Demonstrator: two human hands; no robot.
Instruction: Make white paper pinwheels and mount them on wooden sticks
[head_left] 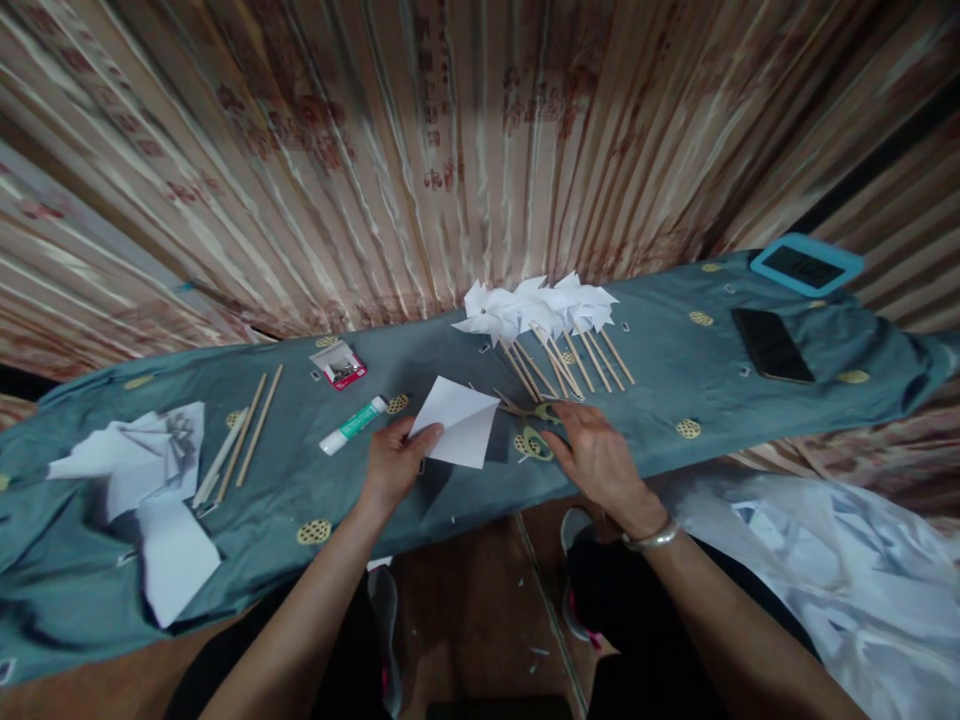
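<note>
My left hand (pixel 397 455) pinches the left edge of a white square of paper (pixel 456 425), which shows a crease across it. In my right hand (pixel 598 455) is a pair of scissors (pixel 537 443) with yellow-green handles. The blades point left and reach the paper's right corner; whether they are in a cut I cannot make out. Just beyond, several white paper pinwheels (pixel 540 308) on wooden sticks lie in a row. A glue stick (pixel 354 424) with a green label lies left of my left hand.
A small red and white box (pixel 341 364) of metal pieces stands open behind the glue stick. Wooden sticks (pixel 259 425) and loose white paper sheets (pixel 176 555) lie left. A phone (pixel 772 344) and a blue-framed device (pixel 808 264) rest right. A plastic bag (pixel 832 570) sits below the cloth-covered table (pixel 660 370).
</note>
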